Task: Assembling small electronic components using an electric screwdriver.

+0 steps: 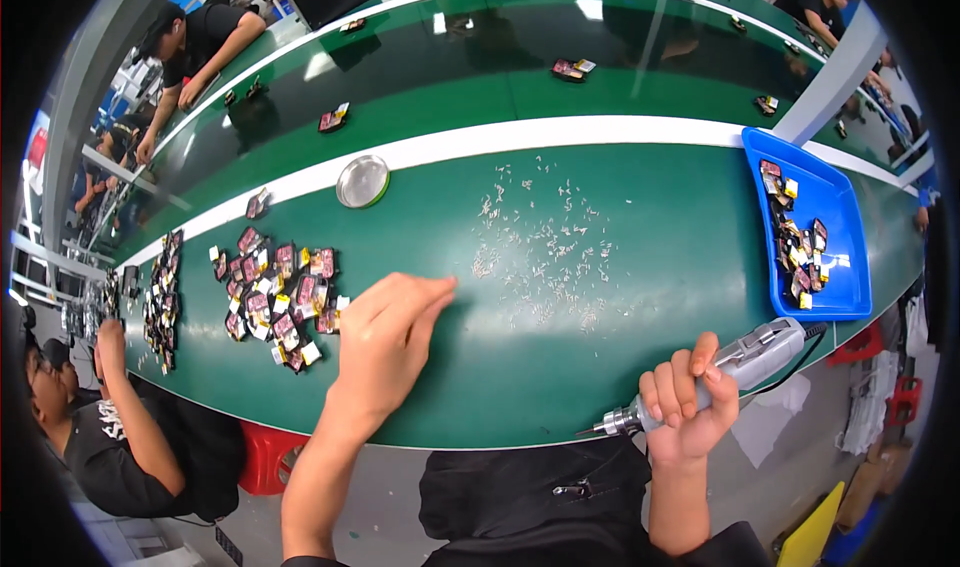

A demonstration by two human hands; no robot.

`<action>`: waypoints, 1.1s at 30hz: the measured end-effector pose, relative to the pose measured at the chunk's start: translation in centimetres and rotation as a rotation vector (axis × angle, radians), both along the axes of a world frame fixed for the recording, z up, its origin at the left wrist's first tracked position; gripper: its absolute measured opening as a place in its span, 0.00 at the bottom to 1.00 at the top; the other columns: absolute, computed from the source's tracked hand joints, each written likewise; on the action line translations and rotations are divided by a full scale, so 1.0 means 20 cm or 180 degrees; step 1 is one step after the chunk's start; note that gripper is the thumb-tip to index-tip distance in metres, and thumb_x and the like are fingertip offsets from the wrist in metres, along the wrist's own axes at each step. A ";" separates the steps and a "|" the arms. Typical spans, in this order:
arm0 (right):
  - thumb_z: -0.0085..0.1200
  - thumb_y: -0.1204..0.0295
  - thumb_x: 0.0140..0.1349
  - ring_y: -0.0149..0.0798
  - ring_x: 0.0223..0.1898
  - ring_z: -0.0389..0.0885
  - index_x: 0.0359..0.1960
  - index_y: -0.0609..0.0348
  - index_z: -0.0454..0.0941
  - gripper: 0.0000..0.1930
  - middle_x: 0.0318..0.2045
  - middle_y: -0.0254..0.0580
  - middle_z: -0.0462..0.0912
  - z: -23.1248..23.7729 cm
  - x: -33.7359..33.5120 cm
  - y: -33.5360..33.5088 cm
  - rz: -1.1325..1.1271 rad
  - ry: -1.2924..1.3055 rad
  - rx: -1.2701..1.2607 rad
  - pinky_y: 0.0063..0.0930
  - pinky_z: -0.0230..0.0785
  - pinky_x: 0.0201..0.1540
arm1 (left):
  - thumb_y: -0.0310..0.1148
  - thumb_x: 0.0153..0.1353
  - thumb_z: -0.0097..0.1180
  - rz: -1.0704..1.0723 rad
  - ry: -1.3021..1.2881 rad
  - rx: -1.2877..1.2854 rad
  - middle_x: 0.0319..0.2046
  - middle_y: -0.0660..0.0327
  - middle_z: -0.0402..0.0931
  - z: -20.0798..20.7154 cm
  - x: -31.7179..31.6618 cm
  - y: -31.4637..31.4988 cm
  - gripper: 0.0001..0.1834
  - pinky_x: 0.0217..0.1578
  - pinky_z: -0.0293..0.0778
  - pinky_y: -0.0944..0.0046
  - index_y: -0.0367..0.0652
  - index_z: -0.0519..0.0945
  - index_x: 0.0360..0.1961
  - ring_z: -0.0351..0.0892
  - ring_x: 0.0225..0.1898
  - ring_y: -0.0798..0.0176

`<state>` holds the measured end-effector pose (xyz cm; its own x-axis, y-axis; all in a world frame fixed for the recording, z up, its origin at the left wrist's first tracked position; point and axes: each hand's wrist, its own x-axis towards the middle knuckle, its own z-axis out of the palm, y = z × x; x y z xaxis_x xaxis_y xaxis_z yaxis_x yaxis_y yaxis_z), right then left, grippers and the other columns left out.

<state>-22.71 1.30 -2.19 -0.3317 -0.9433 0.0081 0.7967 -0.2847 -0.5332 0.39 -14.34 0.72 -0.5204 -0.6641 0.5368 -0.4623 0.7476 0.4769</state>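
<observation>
My right hand (pixel 688 403) grips a grey electric screwdriver (pixel 735 371) at the near edge of the green table (pixel 600 367), its bit pointing left. My left hand (pixel 392 339) rests on the table with the fingers curled, fingertips pointing toward a scatter of small silver screws (pixel 545 242); whether it pinches one I cannot tell. Just left of that hand lies a pile of small dark red and black parts with yellow and white bits (pixel 275 295).
A blue tray (pixel 850 267) with several similar parts sits at the right. A round metal dish (pixel 362 181) stands near the white stripe. More parts lie in a row at far left (pixel 162 302) and on the conveyor behind. Another person (pixel 100 427) sits left.
</observation>
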 end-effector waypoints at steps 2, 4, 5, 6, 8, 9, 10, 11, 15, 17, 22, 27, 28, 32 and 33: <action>0.42 0.70 0.60 0.27 0.11 0.58 0.31 0.56 0.67 0.05 0.11 0.29 0.60 0.02 0.01 0.00 -0.0201 -0.0045 0.0022 0.26 0.57 0.20 | 0.15 0.47 0.62 -0.0047 0.0224 0.0467 0.25 0.54 0.80 0.01 0.00 0.12 0.08 0.27 0.74 0.64 0.33 0.80 0.30 0.80 0.26 0.57; 0.42 0.71 0.61 0.27 0.11 0.59 0.31 0.57 0.65 0.04 0.11 0.30 0.60 0.08 0.04 -0.01 -0.0195 -0.0122 -0.0082 0.25 0.59 0.20 | 0.14 0.47 0.61 -0.0067 0.0700 0.1242 0.25 0.54 0.81 0.00 0.01 0.25 0.06 0.28 0.75 0.66 0.32 0.80 0.27 0.81 0.27 0.58; 0.42 0.71 0.62 0.26 0.11 0.59 0.31 0.57 0.64 0.04 0.11 0.30 0.60 0.11 0.07 -0.03 -0.0207 -0.0215 -0.0231 0.25 0.60 0.21 | 0.13 0.48 0.60 -0.0170 0.1055 0.1473 0.24 0.52 0.80 0.00 0.01 0.30 0.04 0.26 0.74 0.67 0.31 0.80 0.27 0.80 0.26 0.59; 0.42 0.72 0.62 0.27 0.11 0.60 0.31 0.57 0.63 0.04 0.12 0.30 0.61 0.16 0.10 -0.04 -0.0198 -0.0249 -0.0320 0.25 0.60 0.21 | 0.13 0.50 0.58 -0.0171 0.1450 0.2007 0.24 0.52 0.79 0.00 0.01 0.37 0.03 0.25 0.73 0.68 0.30 0.79 0.27 0.79 0.25 0.61; 0.41 0.70 0.62 0.28 0.12 0.61 0.32 0.56 0.64 0.04 0.12 0.31 0.62 0.23 0.15 -0.05 -0.0180 -0.0280 -0.0429 0.26 0.60 0.22 | 0.16 0.58 0.53 -0.0321 0.2240 0.2860 0.24 0.52 0.77 -0.02 -0.01 0.47 0.03 0.24 0.71 0.70 0.27 0.77 0.28 0.75 0.23 0.66; 0.40 0.69 0.62 0.29 0.13 0.62 0.33 0.55 0.65 0.05 0.12 0.31 0.63 0.26 0.18 -0.07 -0.0156 -0.0334 -0.0602 0.27 0.61 0.22 | 0.16 0.58 0.53 -0.0297 0.2267 0.2897 0.24 0.52 0.77 -0.04 -0.02 0.50 0.03 0.24 0.71 0.70 0.27 0.77 0.28 0.75 0.23 0.66; 0.40 0.69 0.62 0.30 0.14 0.63 0.33 0.55 0.64 0.04 0.13 0.32 0.64 0.28 0.20 -0.08 -0.0127 -0.0328 -0.0682 0.28 0.61 0.23 | 0.19 0.61 0.52 -0.0540 0.2716 0.3200 0.24 0.52 0.77 -0.07 -0.03 0.53 0.05 0.24 0.71 0.70 0.27 0.77 0.30 0.74 0.23 0.67; 0.40 0.69 0.62 0.30 0.14 0.63 0.33 0.55 0.64 0.04 0.13 0.32 0.64 0.30 0.22 -0.09 -0.0110 -0.0316 -0.0641 0.28 0.61 0.23 | 0.21 0.64 0.50 -0.0787 0.3171 0.3488 0.25 0.52 0.76 -0.08 -0.04 0.56 0.07 0.24 0.70 0.71 0.27 0.76 0.31 0.73 0.23 0.68; 0.45 0.73 0.63 0.25 0.12 0.61 0.33 0.56 0.63 0.04 0.13 0.29 0.62 0.30 0.28 -0.11 -0.0157 -0.0137 -0.0746 0.22 0.60 0.22 | 0.24 0.66 0.48 -0.0881 0.3238 0.3555 0.26 0.53 0.76 -0.10 -0.06 0.61 0.09 0.25 0.70 0.71 0.28 0.75 0.32 0.72 0.23 0.68; 0.45 0.73 0.62 0.25 0.12 0.61 0.33 0.56 0.63 0.04 0.12 0.29 0.62 0.30 0.29 -0.11 -0.0200 -0.0157 -0.0695 0.22 0.60 0.22 | 0.25 0.66 0.48 -0.0900 0.3345 0.3555 0.26 0.53 0.75 -0.12 -0.06 0.62 0.09 0.24 0.70 0.71 0.28 0.75 0.32 0.72 0.24 0.68; 0.46 0.73 0.62 0.25 0.11 0.61 0.33 0.56 0.63 0.04 0.11 0.28 0.60 0.30 0.30 -0.11 -0.0348 -0.0132 -0.0667 0.22 0.59 0.23 | 0.25 0.66 0.48 -0.0976 0.3381 0.3652 0.26 0.54 0.75 -0.14 -0.04 0.64 0.09 0.24 0.70 0.72 0.28 0.76 0.32 0.72 0.24 0.69; 0.46 0.73 0.62 0.25 0.11 0.61 0.32 0.56 0.63 0.04 0.11 0.28 0.61 0.30 0.30 -0.10 -0.0332 -0.0053 -0.0676 0.23 0.59 0.22 | 0.24 0.66 0.48 -0.0953 0.3247 0.3591 0.26 0.55 0.76 -0.12 -0.04 0.63 0.09 0.23 0.69 0.73 0.28 0.76 0.31 0.72 0.24 0.69; 0.45 0.73 0.62 0.25 0.12 0.61 0.32 0.56 0.63 0.04 0.11 0.28 0.61 0.30 0.29 -0.10 -0.0335 -0.0012 -0.0683 0.23 0.59 0.22 | 0.24 0.66 0.49 -0.0928 0.3193 0.3560 0.26 0.55 0.76 -0.12 -0.04 0.62 0.09 0.23 0.69 0.73 0.28 0.76 0.30 0.72 0.24 0.70; 0.45 0.72 0.63 0.25 0.12 0.61 0.32 0.56 0.63 0.04 0.11 0.29 0.61 0.30 0.28 -0.08 -0.0318 0.0171 -0.0747 0.23 0.59 0.22 | 0.21 0.63 0.51 -0.0805 0.2862 0.3527 0.24 0.55 0.76 -0.10 -0.04 0.63 0.06 0.22 0.68 0.73 0.28 0.76 0.29 0.73 0.22 0.69; 0.45 0.73 0.63 0.25 0.12 0.61 0.32 0.56 0.63 0.04 0.12 0.29 0.61 0.30 0.28 -0.08 -0.0304 0.0206 -0.0748 0.22 0.59 0.22 | 0.19 0.61 0.52 -0.0617 0.2537 0.3128 0.23 0.55 0.76 -0.09 -0.05 0.63 0.04 0.22 0.68 0.72 0.29 0.76 0.29 0.73 0.21 0.68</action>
